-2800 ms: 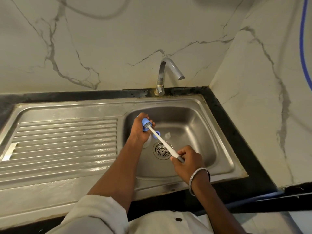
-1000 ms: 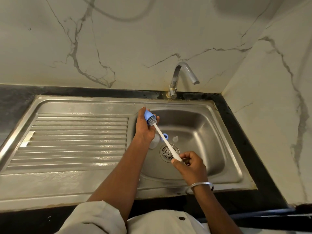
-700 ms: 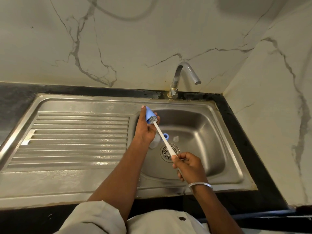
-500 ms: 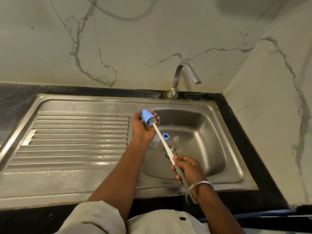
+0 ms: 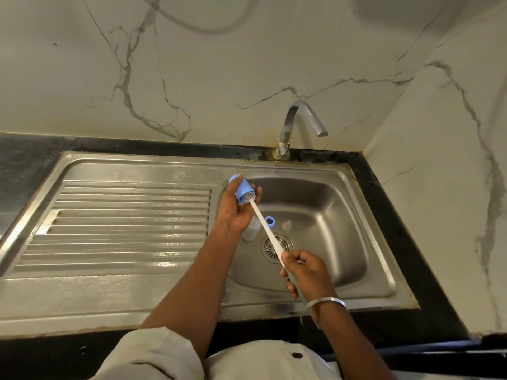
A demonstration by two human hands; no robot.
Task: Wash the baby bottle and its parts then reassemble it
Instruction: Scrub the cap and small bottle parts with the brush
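Here we grip the small blue cap (image 5: pixel 241 191) in our left hand (image 5: pixel 233 215), fingers curled round it over the left edge of the sink (image 5: pixel 337 207) basin. Its open mouth tilts toward us, with the grey bristles of the bottle brush (image 5: pixel 267 229) pushed inside. Our right hand (image 5: pixel 304 270) closes round the brush's grey handle above the drain (image 5: pixel 282 242), while the clear bottle body (image 5: pixel 250 233), a blue ring (image 5: pixel 270 221) and a clear teat (image 5: pixel 286 225) lie close together in the basin.
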